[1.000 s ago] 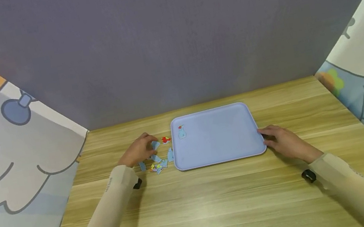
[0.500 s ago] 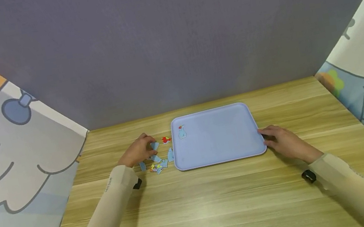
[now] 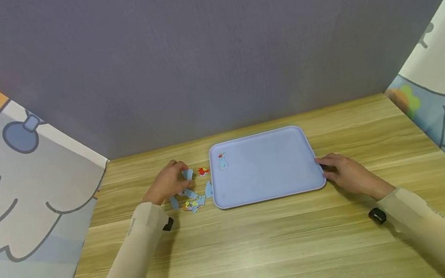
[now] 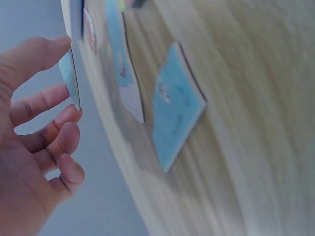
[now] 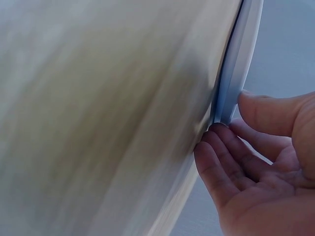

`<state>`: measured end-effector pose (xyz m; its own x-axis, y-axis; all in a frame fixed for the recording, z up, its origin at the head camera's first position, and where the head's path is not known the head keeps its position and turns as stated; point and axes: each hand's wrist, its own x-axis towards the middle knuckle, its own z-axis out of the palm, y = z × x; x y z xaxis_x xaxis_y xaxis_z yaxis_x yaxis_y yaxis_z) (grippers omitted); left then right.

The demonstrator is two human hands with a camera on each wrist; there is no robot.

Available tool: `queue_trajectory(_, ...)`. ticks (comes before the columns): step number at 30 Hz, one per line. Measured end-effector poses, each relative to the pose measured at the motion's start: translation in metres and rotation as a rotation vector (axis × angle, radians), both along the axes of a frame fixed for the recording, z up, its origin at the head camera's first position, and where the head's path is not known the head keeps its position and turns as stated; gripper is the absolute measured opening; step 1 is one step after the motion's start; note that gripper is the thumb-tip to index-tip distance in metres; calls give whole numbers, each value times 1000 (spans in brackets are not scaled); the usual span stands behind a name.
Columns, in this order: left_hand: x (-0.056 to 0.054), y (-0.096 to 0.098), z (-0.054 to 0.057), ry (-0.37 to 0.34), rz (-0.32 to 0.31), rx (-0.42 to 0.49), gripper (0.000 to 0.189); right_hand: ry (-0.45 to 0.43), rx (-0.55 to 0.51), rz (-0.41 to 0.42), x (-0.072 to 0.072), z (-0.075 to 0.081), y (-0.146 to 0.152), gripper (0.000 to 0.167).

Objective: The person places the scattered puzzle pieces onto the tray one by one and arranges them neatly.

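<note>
My left hand (image 3: 169, 183) pinches a light blue puzzle piece (image 3: 187, 174) between thumb and fingers, lifted off the table in the left wrist view. Below that hand lie more blue puzzle pieces (image 4: 176, 108), flat on the wood. A red puzzle piece (image 3: 203, 171) lies just right of the held one. The lavender tray (image 3: 267, 166) sits at centre, with one blue puzzle piece (image 3: 222, 162) in its upper left corner. My right hand (image 3: 348, 175) grips the tray's right edge, thumb at the rim and fingertips low against the side.
Several puzzle pieces, some with yellow (image 3: 189, 205), are scattered between the left hand and the tray. The wooden table (image 3: 260, 251) meets a grey wall (image 3: 207, 52) behind. Cartoon-printed panels (image 3: 2, 183) stand at both sides.
The left hand has raised the blue puzzle piece slightly and tilted it. The right hand and the tray stay where they were.
</note>
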<state>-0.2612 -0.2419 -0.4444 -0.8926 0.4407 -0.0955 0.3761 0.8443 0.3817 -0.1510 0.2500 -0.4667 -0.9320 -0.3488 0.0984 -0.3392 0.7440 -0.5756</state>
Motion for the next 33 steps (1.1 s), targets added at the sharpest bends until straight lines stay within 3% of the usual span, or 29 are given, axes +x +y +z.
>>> queue_trajectory(9, 4, 6, 7, 86, -53, 68, 42, -9, -4, -4, -1, 0, 1, 44)
queue_trajectory(33, 12, 36, 15, 187, -134, 119, 43, 6, -8, 0, 1, 0, -2, 43)
